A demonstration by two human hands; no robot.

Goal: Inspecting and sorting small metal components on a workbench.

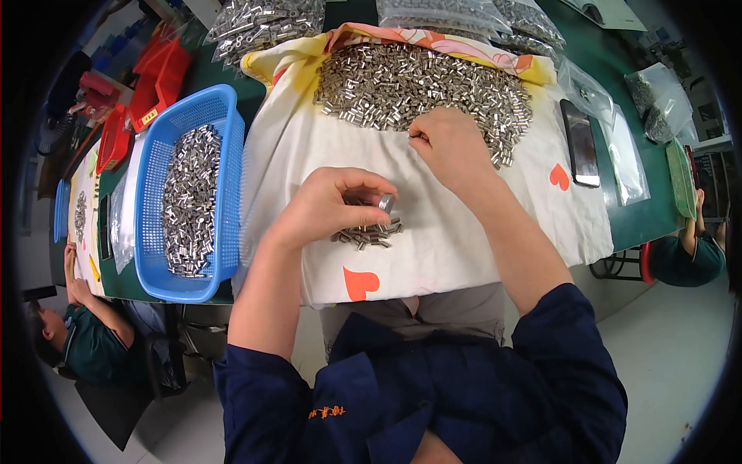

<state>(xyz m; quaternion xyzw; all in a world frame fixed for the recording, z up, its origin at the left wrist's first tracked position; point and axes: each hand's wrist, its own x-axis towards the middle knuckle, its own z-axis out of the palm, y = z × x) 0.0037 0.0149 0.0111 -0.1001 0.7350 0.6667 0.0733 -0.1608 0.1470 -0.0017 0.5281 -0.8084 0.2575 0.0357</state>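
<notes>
A big heap of small silver metal tubes (417,81) lies on a white cloth (464,232) with orange hearts, spread over the green table. My right hand (452,147) rests at the heap's near edge, fingers pinched on a tube or two. My left hand (332,205) is closed around a bunch of tubes, their round ends showing at its fingertips. Just under it lies a small pile of sorted tubes (367,234). Both forearms come up from dark blue sleeves.
A blue plastic basket (151,201) half full of tubes stands left of the cloth. Clear bags of tubes (263,23) lie at the back, with red trays (158,73) far left. A dark phone (581,143) lies right. Other seated people work at both table ends.
</notes>
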